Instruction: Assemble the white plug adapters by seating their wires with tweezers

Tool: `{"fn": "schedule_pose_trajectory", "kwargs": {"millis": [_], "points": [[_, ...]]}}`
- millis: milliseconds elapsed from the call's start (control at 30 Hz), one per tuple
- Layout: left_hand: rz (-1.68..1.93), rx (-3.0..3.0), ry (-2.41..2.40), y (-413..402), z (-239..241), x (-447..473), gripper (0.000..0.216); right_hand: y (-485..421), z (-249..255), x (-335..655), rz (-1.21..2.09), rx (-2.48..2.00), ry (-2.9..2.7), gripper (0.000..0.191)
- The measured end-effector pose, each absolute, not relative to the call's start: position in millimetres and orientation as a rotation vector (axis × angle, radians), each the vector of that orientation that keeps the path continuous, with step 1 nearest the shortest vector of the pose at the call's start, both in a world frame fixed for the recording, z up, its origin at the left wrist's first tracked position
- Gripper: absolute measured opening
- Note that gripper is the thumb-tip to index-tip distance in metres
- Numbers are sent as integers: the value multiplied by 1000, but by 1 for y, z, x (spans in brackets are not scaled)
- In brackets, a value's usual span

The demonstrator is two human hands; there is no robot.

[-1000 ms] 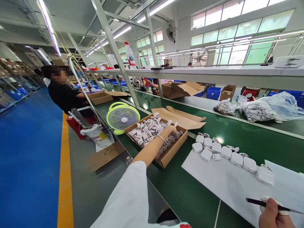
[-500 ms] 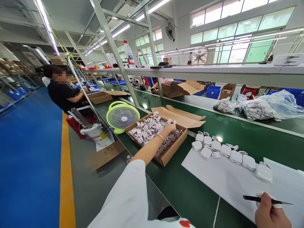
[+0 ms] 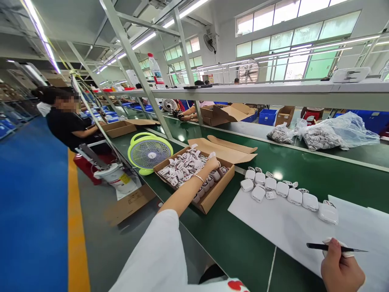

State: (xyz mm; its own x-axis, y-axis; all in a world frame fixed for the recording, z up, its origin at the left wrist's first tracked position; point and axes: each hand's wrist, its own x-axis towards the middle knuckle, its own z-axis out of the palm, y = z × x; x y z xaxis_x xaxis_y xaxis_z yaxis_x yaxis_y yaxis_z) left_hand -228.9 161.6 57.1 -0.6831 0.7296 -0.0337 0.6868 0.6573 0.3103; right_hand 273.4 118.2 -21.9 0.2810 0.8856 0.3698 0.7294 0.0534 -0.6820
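Observation:
My left hand (image 3: pixel 212 163) reaches into the far side of an open cardboard box (image 3: pixel 219 191), its fingers bent together. Something white shows at its fingertips; whether that is a finger cover or a part, I cannot tell. Small white plastic parts (image 3: pixel 184 165) lie heaped in the box, with a row of larger rounded pieces (image 3: pixel 209 181) along its right side. At lower right my right hand (image 3: pixel 342 265) is closed around black tweezers (image 3: pixel 319 246), pointed end to the right. White material shows behind its fingers. Beyond it, rounded white cases (image 3: pixel 294 196) stand in a line.
White sheets (image 3: pixel 279 221) cover part of the green bench (image 3: pixel 209 235). A green-rimmed fan (image 3: pixel 151 154) stands left of the box. Plastic bags of parts (image 3: pixel 323 137) lie across the bench, below a raised shelf (image 3: pixel 258 93). A person in black (image 3: pixel 67 121) sits at far left.
The whole view has shifted slightly, so the scene sits further left. My left hand stays in the box, and my right hand still holds the tweezers over the white sheet.

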Motion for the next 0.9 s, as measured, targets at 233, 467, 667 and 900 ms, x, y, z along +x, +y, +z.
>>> {"fn": "schedule_pose_trajectory", "kwargs": {"millis": [233, 467, 667, 900], "points": [[279, 1348, 2666, 136, 60, -225, 39, 116, -18, 270, 320, -1662, -1513, 60], [140, 1430, 2730, 128, 46, -194, 47, 116, -20, 267, 280, -1640, -1524, 59], [19, 1537, 2600, 134, 56, -194, 39, 117, -20, 269, 273, -1640, -1533, 62], [-57, 1581, 2576, 126, 62, -183, 45, 121, -27, 270, 332, -1582, -1497, 69]]}}
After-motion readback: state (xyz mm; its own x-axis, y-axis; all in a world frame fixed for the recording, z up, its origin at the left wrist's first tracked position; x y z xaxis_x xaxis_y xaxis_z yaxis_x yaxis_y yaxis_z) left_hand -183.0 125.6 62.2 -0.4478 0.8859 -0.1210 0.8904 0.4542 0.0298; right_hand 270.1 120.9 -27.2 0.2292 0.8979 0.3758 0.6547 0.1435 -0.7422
